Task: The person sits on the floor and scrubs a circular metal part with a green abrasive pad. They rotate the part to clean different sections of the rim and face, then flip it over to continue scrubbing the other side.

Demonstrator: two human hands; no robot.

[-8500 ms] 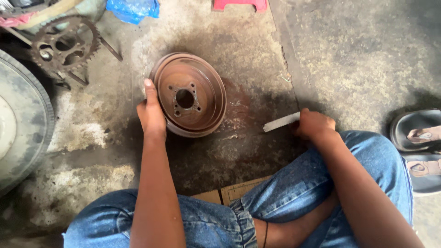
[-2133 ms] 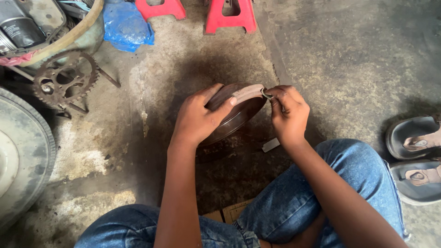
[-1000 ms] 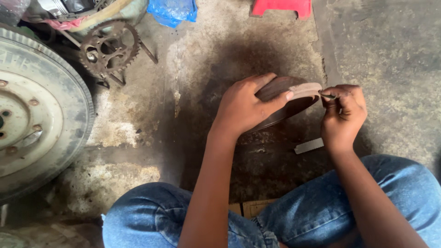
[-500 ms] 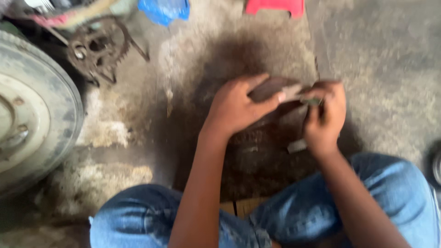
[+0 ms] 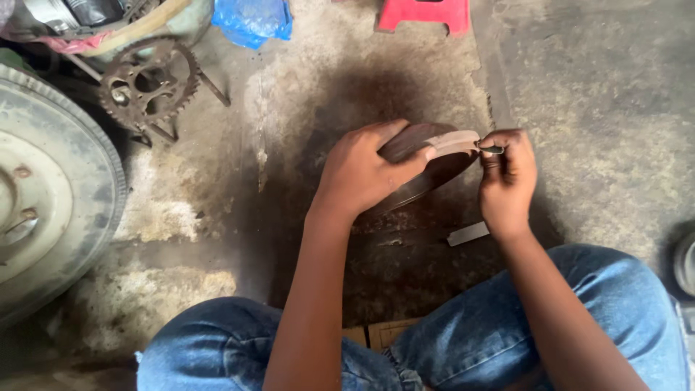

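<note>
A rusty brown brake drum (image 5: 443, 171) is tipped up on its edge on the stained concrete floor. My left hand (image 5: 362, 174) grips it from the left, the thumb pressing a pale curved strip (image 5: 455, 141) against its rim. At the strip's right end, the fingertips of my right hand (image 5: 507, 181) pinch a small dark part (image 5: 494, 150). Most of the drum is hidden behind my left hand. A short pale flat piece (image 5: 468, 234) lies on the floor just below my right wrist.
A large wheel (image 5: 43, 195) lies at the left, with a rusty sprocket (image 5: 148, 83) behind it. A blue plastic bag (image 5: 253, 18) and a red stool (image 5: 423, 14) sit at the far edge. My jeans-clad knees frame a cardboard piece (image 5: 376, 334). A sandal (image 5: 684, 264) is at the right edge.
Several seconds ago the drum lay flat under my left hand while my right held a pale piece on the floor. Now the drum is tipped up, gripped as it was a second ago.
</note>
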